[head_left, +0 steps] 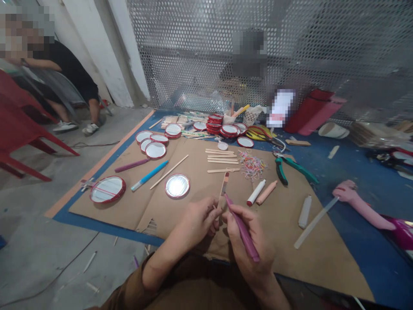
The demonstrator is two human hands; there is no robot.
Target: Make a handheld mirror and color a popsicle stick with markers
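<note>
My left hand [196, 221] pinches a flat wooden stick [222, 190] upright between its fingers, and the stick's upper end shows a dark, patterned strip. My right hand [256, 243] grips a slim purple pen-shaped tube [248, 239], whose narrow tip reaches close beside the stick. Both hands are held just above a brown cardboard sheet [135, 202]. Nearest on it lie a round red-rimmed mirror [177, 186] and a loose heap of thin coloured rubber bands [252, 165]. My fingers hide the stick's lower end.
Several more red-rimmed mirrors [155, 144] and wooden sticks [222, 157] lie around the cardboard, with green-handled pliers [288, 168] to the right. A blue mat [361, 258] lies beneath. A seated person [64, 77] and red plastic chairs [22, 129] are at the left, with a perforated metal screen [226, 51] behind.
</note>
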